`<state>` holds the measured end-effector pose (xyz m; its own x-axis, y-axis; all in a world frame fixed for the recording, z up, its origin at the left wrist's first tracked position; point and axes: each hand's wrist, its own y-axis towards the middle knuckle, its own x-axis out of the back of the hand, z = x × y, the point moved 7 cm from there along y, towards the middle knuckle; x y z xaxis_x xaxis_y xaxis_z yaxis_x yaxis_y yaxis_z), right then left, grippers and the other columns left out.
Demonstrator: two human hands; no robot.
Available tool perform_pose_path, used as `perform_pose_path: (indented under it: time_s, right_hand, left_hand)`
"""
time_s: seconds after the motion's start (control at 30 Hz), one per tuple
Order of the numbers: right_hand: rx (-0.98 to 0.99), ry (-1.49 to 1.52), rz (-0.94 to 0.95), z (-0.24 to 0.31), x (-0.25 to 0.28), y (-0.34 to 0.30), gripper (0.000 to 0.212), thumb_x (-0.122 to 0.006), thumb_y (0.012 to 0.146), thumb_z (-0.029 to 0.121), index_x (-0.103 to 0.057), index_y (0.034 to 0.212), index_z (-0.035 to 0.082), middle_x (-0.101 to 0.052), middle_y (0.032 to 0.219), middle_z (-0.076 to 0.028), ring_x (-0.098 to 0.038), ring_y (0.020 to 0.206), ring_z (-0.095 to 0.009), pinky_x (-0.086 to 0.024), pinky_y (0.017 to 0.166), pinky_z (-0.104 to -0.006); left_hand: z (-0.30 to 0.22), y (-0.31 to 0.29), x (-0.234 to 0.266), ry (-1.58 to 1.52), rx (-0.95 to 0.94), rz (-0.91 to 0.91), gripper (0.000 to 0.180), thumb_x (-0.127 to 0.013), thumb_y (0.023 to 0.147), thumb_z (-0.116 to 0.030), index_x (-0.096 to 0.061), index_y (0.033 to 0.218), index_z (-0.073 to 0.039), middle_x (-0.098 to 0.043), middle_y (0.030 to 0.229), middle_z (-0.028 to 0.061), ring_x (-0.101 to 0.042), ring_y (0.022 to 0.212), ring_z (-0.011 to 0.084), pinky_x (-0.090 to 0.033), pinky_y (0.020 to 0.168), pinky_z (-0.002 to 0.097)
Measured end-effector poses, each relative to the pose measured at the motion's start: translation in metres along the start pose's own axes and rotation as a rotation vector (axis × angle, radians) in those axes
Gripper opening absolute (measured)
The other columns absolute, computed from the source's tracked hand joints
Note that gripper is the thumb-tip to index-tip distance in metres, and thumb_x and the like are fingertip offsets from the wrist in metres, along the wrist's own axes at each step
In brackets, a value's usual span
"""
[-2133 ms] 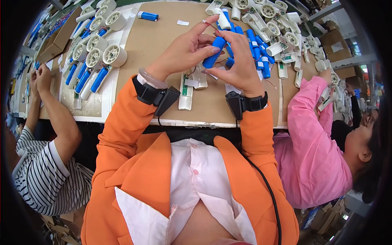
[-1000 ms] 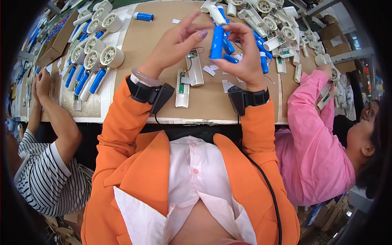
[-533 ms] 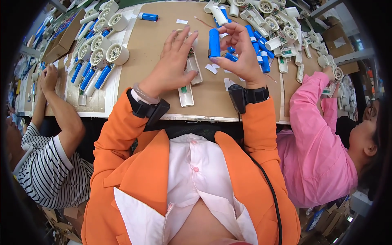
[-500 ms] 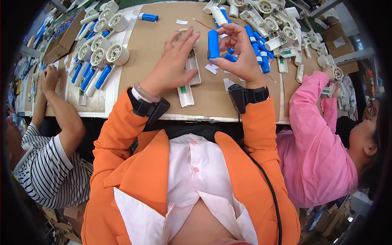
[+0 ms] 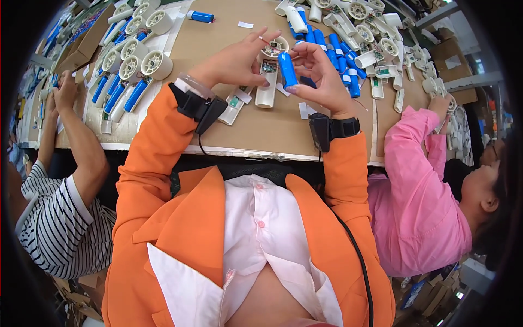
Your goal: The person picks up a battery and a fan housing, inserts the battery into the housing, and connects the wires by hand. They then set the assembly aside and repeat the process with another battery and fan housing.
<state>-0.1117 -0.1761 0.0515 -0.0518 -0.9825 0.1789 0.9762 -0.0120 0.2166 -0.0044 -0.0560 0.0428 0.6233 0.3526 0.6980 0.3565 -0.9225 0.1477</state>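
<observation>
My right hand (image 5: 318, 76) holds a blue cylindrical battery cell (image 5: 287, 70) upright between thumb and fingers, thin wires trailing from it. My left hand (image 5: 237, 59) lies flat over a white plastic fan housing (image 5: 268, 82) with a round grille and a small green circuit board. A second white housing half (image 5: 235, 103) rests just under my left wrist. Both wrists wear black bands over orange sleeves.
A brown work table (image 5: 272, 128) holds a pile of blue cells (image 5: 338, 57) and white fan parts (image 5: 376, 32) at the upper right, and finished white-and-blue fans (image 5: 128, 68) at the left. A person in stripes (image 5: 60, 218) sits left, a person in pink (image 5: 419, 201) right.
Both hands were raised together on the blue cell. My left hand has dropped onto the white housing, while my right hand keeps the cell and has lowered it toward the housing.
</observation>
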Motion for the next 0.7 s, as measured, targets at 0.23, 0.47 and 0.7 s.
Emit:
perform_pose_path:
  time_s: [0.23, 0.47, 0.7]
  right_hand:
    - [-0.034, 0.113, -0.040, -0.023, 0.008, 0.009, 0.071, -0.080, 0.068, 0.007, -0.043, 0.128, 0.008, -0.051, 0.121, -0.005, -0.053, 0.112, -0.017, -0.044, 0.099, -0.0310]
    - [0.076, -0.277, -0.005, 0.013, -0.003, -0.006, 0.070, -0.083, 0.065, 0.013, -0.047, 0.125, 0.008, -0.054, 0.114, -0.003, -0.053, 0.104, -0.013, -0.045, 0.091, -0.0281]
    - [-0.059, -0.482, 0.096, 0.005, -0.021, -0.010, 0.073, -0.088, 0.059, 0.024, -0.052, 0.122, 0.009, -0.056, 0.106, 0.000, -0.052, 0.092, -0.011, -0.042, 0.079, -0.0266]
  left_hand:
    - [0.012, 0.008, -0.002, -0.083, 0.030, 0.012, 0.078, -0.077, 0.075, -0.015, -0.040, 0.143, -0.008, -0.052, 0.125, 0.0138, -0.066, 0.073, 0.0191, -0.054, 0.070, 0.0308]
    - [0.018, 0.003, 0.006, -0.117, -0.035, -0.116, 0.067, -0.076, 0.078, -0.013, -0.046, 0.138, -0.006, -0.060, 0.114, 0.0123, -0.066, 0.075, 0.0183, -0.054, 0.071, 0.0314]
    - [0.021, 0.004, 0.005, -0.195, -0.048, -0.088, 0.064, -0.073, 0.081, -0.013, -0.045, 0.138, -0.008, -0.067, 0.100, 0.0135, -0.066, 0.076, 0.0178, -0.054, 0.070, 0.0310]
